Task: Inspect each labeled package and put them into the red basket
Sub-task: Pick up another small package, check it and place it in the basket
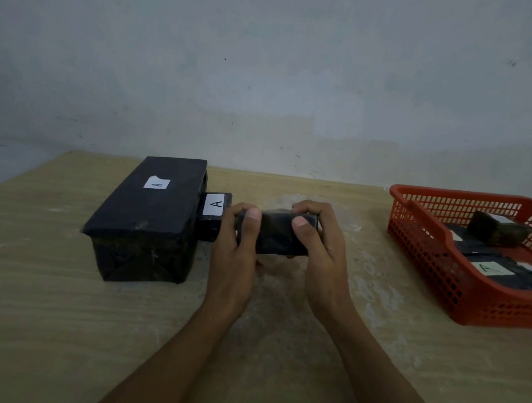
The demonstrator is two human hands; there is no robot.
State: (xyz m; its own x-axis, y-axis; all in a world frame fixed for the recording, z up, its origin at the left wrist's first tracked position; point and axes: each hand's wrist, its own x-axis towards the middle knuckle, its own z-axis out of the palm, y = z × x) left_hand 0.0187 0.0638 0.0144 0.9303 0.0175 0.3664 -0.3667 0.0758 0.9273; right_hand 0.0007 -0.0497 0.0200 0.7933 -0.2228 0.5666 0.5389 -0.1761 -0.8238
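Package in hand: a small black-wrapped package (pixel 276 233) is held above the table centre, its long side facing the camera; no label shows on the visible faces. Left hand (pixel 234 246) grips its left end, thumb on the near face and fingers curled behind. Right hand (pixel 321 246) grips the right end in the same manner. Just to the left, a second small package (pixel 214 212) with a white "A" label lies on the wooden table (pixel 60 328), touching the side of a large black box (pixel 148 218) that bears its own "A" label on top. Well apart at the right edge stands the red basket (pixel 437 260), holding several black packages, one (pixel 505 271) with an "A" label facing up.
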